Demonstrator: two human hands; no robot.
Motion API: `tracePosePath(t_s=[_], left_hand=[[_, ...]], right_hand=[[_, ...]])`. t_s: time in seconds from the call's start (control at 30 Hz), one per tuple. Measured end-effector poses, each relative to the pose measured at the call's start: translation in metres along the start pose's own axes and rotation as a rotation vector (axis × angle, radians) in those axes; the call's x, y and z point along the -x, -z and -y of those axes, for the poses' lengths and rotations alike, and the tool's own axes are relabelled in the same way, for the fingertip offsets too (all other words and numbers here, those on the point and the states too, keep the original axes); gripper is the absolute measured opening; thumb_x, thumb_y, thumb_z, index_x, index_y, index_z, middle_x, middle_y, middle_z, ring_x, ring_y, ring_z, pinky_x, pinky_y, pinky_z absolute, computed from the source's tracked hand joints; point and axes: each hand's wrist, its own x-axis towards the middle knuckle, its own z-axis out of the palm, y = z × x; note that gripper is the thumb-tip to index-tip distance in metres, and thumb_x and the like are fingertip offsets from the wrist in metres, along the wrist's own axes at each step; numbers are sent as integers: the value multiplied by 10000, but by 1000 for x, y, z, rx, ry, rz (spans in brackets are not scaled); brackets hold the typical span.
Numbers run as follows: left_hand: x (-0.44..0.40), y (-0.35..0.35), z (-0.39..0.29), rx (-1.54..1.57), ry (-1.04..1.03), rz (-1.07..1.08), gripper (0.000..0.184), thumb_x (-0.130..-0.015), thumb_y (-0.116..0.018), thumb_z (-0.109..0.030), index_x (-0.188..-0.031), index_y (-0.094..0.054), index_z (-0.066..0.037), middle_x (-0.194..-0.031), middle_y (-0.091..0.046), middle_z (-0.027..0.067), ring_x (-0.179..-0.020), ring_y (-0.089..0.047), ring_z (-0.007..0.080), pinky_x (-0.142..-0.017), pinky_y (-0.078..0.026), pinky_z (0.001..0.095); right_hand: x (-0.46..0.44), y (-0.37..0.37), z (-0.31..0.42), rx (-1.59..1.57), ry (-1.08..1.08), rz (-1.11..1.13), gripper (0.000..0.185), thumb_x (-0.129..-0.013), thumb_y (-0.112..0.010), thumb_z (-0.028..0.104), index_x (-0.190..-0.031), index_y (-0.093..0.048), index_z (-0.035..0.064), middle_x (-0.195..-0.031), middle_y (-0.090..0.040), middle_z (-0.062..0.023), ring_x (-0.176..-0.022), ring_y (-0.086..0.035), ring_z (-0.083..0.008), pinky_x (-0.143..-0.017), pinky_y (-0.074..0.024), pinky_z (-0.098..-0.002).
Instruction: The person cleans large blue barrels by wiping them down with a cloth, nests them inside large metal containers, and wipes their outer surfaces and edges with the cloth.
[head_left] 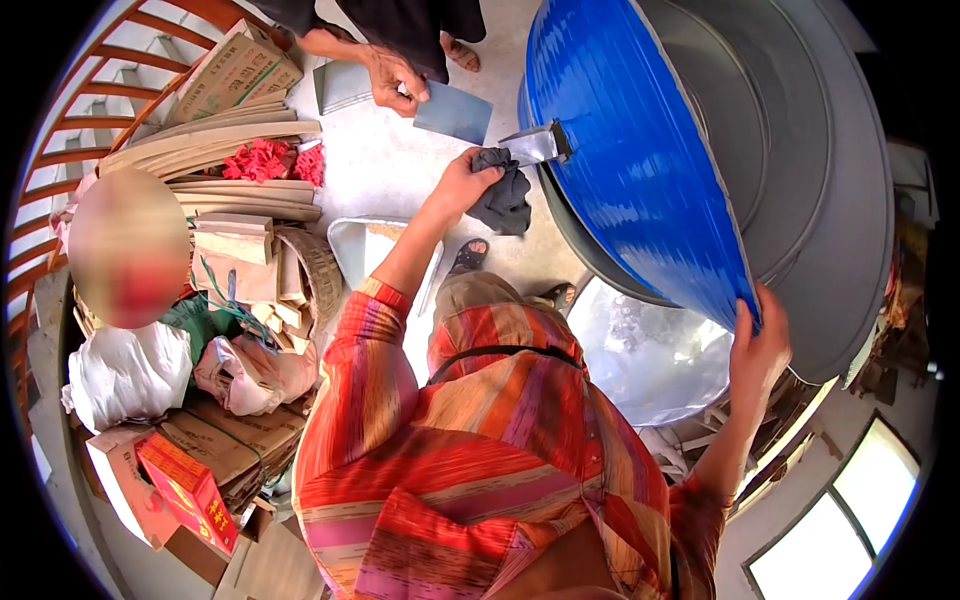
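Observation:
A large round lid or pan with a blue face (pixel 620 150) stands tilted in front of me. My right hand (pixel 760 345) grips its lower right rim, fingers bent over the edge. On its left side a metal bracket-like handle (pixel 535 145) sticks out. My left hand (pixel 468 182) is closed on a dark grey cloth (pixel 503 200), beside the outer end of that handle. Just beyond, another person's hand (pixel 393 78) holds a flat grey-blue plate (pixel 455 113) near the handle.
Large grey round pans (pixel 830 180) are at the right. Below the blue one sits a shiny metal basin (pixel 645 350). Wood strips (pixel 215 140), a wicker basket (pixel 312 270), plastic bags (pixel 130 375) and a red box (pixel 187 490) lie at left. A white container (pixel 345 245) stands near my left arm.

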Motion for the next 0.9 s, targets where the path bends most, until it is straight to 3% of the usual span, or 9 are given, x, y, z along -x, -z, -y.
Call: tracePosePath(t_s=[0.07, 0.13, 0.2, 0.3, 0.4, 0.5, 0.57, 0.7, 0.9], left_hand=[[-25, 9, 24, -430, -231, -18, 389, -788, -634, -112, -1142, -517, -1, -969, -618, 76, -881, -591, 163, -799, -472, 285], [-30, -2, 17, -531, -306, -48, 400, -767, -618, -86, -1148, -518, -19, -925, -626, 105, -881, -603, 197, -807, -466, 292], [-40, -12, 14, -537, -267, -38, 420, -750, -604, -58, -1159, -511, -36, -1024, -610, 146, -942, -605, 269, -828, -466, 311], [-58, -23, 22, -658, -790, 91, 487, -701, -597, 2, -1173, -492, -55, -1249, -506, 165, -1075, -546, 345, -856, -467, 360], [-74, -30, 21, -610, -700, 222, 485, -670, -615, 24, -1139, -503, -31, -1184, -536, 176, -1104, -518, 349, -942, -423, 371], [-100, -31, 25, -904, -644, 259, 495, -681, -639, -44, -1160, -511, -29, -1171, -551, 176, -1102, -527, 331, -938, -428, 366], [-105, -33, 14, -1246, -608, 375, 489, -722, -601, -80, -1199, -511, -19, -1196, -554, 171, -1099, -541, 300, -938, -427, 360], [-117, -24, 19, -1528, -708, 534, 474, -811, -489, -83, -1285, -476, -76, -1352, -462, 101, -1108, -527, 300, -934, -444, 351], [-119, -35, 21, -1707, -714, 575, 484, -846, -513, -170, -1323, -449, -119, -1394, -392, 28, -1163, -477, 217, -899, -467, 325]], right_hand=[[9, 4, 16, 28, 324, -518, 171, -881, -569, 125, -1033, -601, 51, -909, -635, -142, -824, -623, -283, -666, -480, -363], [47, -25, 19, -420, 469, -389, 219, -830, -582, 22, -1048, -591, 30, -1034, -607, -140, -925, -595, -269, -723, -482, -353], [41, -64, 53, -675, 354, 6, 274, -809, -576, -19, -1081, -571, 19, -1073, -588, -139, -936, -587, -259, -755, -480, -334], [-8, -154, 71, -1149, -299, 343, 350, -851, -617, 110, -1172, -506, 28, -1053, -596, -162, -906, -597, -218, -713, -487, -323], [-47, -194, 87, -944, -123, 299, 364, -874, -608, 186, -1185, -494, 34, -1063, -594, -158, -900, -602, -220, -730, -487, -326], [-68, -214, 102, -806, -115, 729, 416, -911, -571, 276, -1216, -469, 12, -1197, -539, -149, -974, -569, -217, -820, -472, -335], [-71, -270, 100, -1406, -639, 913, 632, -900, -556, 423, -1326, -351, 4, -1326, -428, -197, -1156, -486, -278, -959, -404, -388], [-103, -317, 112, -1910, -966, 701, 905, -862, -517, 556, -1430, -94, -8, -1486, -165, -194, -1388, -146, -302, -1124, -157, -424], [-113, -340, 140, -2119, -950, 515, 795, -863, -542, 531, -1403, -233, 35, -1452, -265, -127, -1354, -233, -254, -1103, -192, -403]])
